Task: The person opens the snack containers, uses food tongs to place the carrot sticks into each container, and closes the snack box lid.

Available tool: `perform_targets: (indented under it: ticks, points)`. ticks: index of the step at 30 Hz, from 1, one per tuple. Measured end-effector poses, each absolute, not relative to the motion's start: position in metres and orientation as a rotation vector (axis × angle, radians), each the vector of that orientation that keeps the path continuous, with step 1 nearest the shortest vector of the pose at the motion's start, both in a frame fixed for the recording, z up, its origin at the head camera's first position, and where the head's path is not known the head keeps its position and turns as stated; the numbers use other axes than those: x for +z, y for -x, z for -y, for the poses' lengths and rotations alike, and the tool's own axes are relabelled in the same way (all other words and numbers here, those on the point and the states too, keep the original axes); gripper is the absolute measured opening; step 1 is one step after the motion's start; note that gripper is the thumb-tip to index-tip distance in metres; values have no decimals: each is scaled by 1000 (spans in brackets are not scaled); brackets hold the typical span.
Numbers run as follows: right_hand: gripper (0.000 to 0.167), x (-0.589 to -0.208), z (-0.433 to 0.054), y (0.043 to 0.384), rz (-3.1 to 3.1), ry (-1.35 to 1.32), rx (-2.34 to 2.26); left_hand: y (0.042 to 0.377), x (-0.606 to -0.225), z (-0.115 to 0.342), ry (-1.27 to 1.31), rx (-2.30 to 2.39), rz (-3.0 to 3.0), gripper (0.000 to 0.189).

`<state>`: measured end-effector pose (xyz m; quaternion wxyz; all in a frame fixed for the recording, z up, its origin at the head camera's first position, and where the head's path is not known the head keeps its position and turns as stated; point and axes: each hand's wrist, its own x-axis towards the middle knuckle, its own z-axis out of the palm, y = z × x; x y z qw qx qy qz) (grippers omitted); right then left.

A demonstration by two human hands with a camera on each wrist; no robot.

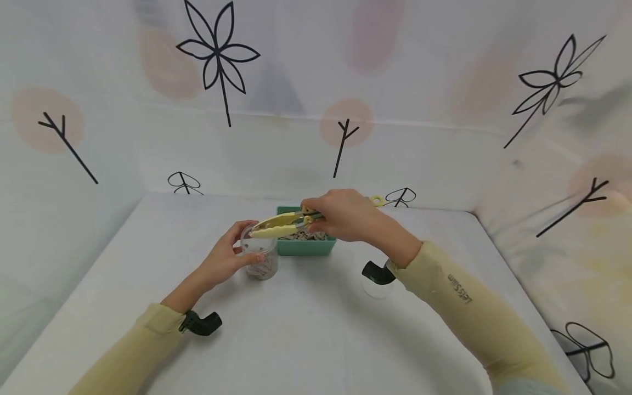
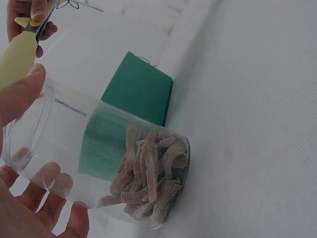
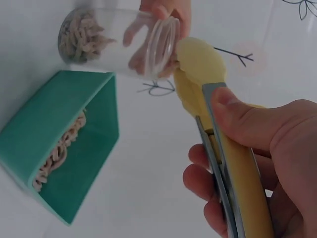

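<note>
A clear jar (image 1: 265,264) stands on the table, with my left hand (image 1: 221,263) gripping it around its upper part. Brownish, powdery dried strips (image 2: 148,171) fill its lower part. My right hand (image 1: 348,216) holds a pair of yellow-and-grey tongs (image 3: 242,178) by the handles. Their scalloped yellow heads lie close together over the jar's open rim. Whatever may be between the heads is hidden. Just behind and right of the jar sits a green box (image 1: 306,249), open on top, with more of the strips (image 3: 62,151) inside.
A clear round lid (image 1: 376,292) lies on the white table below the right wrist. Dark wrist cameras (image 1: 202,323) are worn on both arms. White cloth with drawn flowers (image 1: 217,52) surrounds the table at the back and sides.
</note>
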<state>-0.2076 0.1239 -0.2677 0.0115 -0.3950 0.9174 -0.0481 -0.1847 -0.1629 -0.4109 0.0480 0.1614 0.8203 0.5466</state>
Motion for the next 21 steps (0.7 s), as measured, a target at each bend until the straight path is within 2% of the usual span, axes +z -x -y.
perform_targets:
  ticks: [9,21]
  points:
    - [31,-264,-111,203,-2868,1235,15,184,-410,162,-506,1663,-2504,80]
    - [40,-267,-117,205,-2868,1192,-30,183,-411,162,-517,1660,-2526,78]
